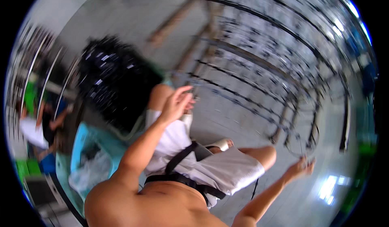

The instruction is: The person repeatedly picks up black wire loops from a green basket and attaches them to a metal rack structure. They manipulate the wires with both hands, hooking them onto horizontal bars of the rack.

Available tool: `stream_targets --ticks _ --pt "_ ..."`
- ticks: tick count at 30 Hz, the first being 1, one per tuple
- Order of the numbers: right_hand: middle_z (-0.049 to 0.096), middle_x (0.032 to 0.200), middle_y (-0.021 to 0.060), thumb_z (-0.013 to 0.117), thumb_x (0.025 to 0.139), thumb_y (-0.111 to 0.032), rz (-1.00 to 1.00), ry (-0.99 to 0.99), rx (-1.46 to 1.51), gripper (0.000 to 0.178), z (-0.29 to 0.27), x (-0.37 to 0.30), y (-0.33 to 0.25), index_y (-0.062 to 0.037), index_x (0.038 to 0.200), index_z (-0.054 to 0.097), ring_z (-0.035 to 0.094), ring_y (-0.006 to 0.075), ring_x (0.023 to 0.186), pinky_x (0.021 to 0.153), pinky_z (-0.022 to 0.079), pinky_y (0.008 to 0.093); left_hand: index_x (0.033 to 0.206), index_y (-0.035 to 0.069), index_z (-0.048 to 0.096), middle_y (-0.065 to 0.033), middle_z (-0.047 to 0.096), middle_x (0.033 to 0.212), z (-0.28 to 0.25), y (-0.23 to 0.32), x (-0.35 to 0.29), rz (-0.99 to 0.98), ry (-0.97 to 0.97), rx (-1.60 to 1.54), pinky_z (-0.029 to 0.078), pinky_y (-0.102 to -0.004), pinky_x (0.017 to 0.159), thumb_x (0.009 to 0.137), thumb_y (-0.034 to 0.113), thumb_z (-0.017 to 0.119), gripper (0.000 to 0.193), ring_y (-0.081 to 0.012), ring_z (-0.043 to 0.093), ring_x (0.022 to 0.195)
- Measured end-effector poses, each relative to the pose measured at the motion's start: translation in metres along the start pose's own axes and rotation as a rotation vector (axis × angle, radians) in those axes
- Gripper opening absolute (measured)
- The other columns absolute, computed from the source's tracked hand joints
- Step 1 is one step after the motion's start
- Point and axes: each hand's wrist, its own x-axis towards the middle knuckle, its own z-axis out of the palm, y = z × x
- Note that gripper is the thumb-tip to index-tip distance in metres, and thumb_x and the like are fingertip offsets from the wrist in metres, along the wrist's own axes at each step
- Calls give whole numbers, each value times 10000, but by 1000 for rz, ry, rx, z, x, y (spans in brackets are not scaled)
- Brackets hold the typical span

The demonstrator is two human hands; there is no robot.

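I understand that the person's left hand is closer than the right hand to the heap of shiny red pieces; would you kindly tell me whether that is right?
Not entirely: the head view shows that the heap of shiny pieces is black, not red. The left hand is indeed closer to it than the right hand.

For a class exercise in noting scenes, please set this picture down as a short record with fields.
Left grip: beside the left knee; hold too blurred to tell
Right grip: reaching out to the right; hold unclear
Rack: ahead and right, long bars
Pile: black, glossy, left
Tub: blue, left; pale bag in or against it
Background: another person, far left
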Motion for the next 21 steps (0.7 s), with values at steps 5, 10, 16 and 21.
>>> stream_targets --ticks 5,10,16,21 --pt "487 1007 111 559 917 -216 -254 -248 540 378 -5 -100 -97 4 1210 470 517 224 924 745 444 340 1088 8 566 -126 603 893 -134 -28 -4 375 564 779 502 -322 715 831 118 651 292 -220 608 790" --pt "580 901 104 582 808 42 -145 -1461 914 202 21 -225 -250 31 1008 554 574 186 818 748 472 280 1146 -6 513 -173 506 1144 -218 -34 13 329 555 1278 412 -410 928 728 99 690 466 -358 481 1066" --pt "523 1049 114 527 936 -187 492 -2065 909 357 123 -326 -397 30 1205 438 554 184 918 784 472 289 1387 96 318 -242 420 1292 -242 -103 70 269 374 1808 330 -436 992 676 167 720 820 -363 428 1164" --pt "483 1222 148 527 906 -459 1038 -1831 551 645 196 -389 -456 11 1317 366 528 278 1058 934 414 365 1370 108 345 -154 514 972 -247 -76 79 141 434 1511 383 -449 835 677 115 674 767 -350 508 929"
